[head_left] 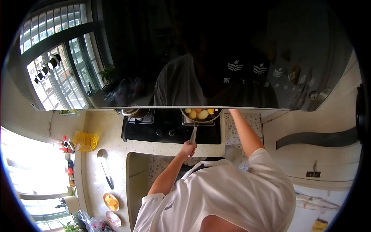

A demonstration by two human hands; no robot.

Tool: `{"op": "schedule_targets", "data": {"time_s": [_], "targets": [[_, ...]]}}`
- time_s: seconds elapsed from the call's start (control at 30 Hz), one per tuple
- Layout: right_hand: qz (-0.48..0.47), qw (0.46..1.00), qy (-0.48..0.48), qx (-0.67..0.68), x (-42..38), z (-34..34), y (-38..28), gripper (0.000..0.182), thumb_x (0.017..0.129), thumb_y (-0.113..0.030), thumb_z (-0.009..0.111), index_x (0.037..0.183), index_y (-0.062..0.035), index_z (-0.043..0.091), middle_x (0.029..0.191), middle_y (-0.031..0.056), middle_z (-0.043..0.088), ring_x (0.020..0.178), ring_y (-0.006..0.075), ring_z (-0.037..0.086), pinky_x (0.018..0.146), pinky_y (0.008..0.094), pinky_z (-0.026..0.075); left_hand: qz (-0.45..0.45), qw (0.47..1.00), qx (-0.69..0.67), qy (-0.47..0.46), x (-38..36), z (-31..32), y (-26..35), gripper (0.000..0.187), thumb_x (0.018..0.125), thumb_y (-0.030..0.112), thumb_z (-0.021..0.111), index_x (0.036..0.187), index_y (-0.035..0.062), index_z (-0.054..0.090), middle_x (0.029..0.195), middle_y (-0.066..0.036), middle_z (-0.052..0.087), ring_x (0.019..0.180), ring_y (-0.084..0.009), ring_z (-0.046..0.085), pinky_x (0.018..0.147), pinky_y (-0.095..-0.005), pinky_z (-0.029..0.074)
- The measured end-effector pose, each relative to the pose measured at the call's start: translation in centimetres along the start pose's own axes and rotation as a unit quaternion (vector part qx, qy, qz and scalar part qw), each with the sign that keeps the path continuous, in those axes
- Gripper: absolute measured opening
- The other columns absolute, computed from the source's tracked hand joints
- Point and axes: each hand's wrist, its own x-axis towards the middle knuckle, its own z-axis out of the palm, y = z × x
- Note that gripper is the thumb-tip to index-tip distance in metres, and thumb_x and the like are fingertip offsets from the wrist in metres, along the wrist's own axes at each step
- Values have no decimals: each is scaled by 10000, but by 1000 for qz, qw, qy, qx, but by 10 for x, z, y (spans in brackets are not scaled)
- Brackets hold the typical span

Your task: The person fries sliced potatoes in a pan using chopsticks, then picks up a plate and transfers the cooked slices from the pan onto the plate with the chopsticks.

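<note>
My left hand [188,149] is closed around the handle of a frying pan [194,133]. The pan sits over the right burner of the black gas stove [154,131], its far side cut off by the range hood. Inside it lie several pale yellow slices [202,114], perhaps potato. My right forearm [247,132] reaches forward to the right of the stove. The hand at its end is hidden behind the range hood, so what it holds or touches does not show.
The glossy black range hood [239,89] overhangs the stove. A metal pot [132,112] stands on the left burner. Along the left counter are an oil jug [85,141], a ladle [105,170], a bowl of yellow pieces [111,202] and a patterned dish [113,219].
</note>
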Motion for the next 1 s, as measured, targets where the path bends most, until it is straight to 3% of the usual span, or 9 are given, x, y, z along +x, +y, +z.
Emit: {"op": "schedule_targets", "data": {"time_s": [0.2,0.57,0.8,1.0], "targets": [[-70,997,-30,3,21,-23,0,346,964,-365,559,947,-49,699,906,148,703,858,283,665,766,385,507,4,1000,4,8,-2,2,2,107,806,128,594,829,69,507,559,-16,444,400,-119,389,368,-309,322],[-93,994,-62,7,13,-51,1,282,973,-279,552,935,-15,643,855,134,658,787,267,620,721,384,492,-5,1000,-11,-11,4,-2,-1,106,803,120,596,825,69,506,564,-19,445,397,-120,385,368,-311,320],[-54,994,-80,48,7,-31,-12,244,979,-224,547,927,6,607,822,125,629,742,256,591,693,383,483,-4,1000,3,3,1,1,0,92,835,107,592,813,88,505,573,-20,431,434,-126,386,392,-296,296],[37,984,-103,142,-8,-49,-16,215,984,-178,543,921,25,576,794,117,605,704,247,566,669,382,474,-47,998,-50,3,-1,3,10,186,902,226,633,922,59,553,693,-46,503,489,-134,441,429,-311,362]]}}
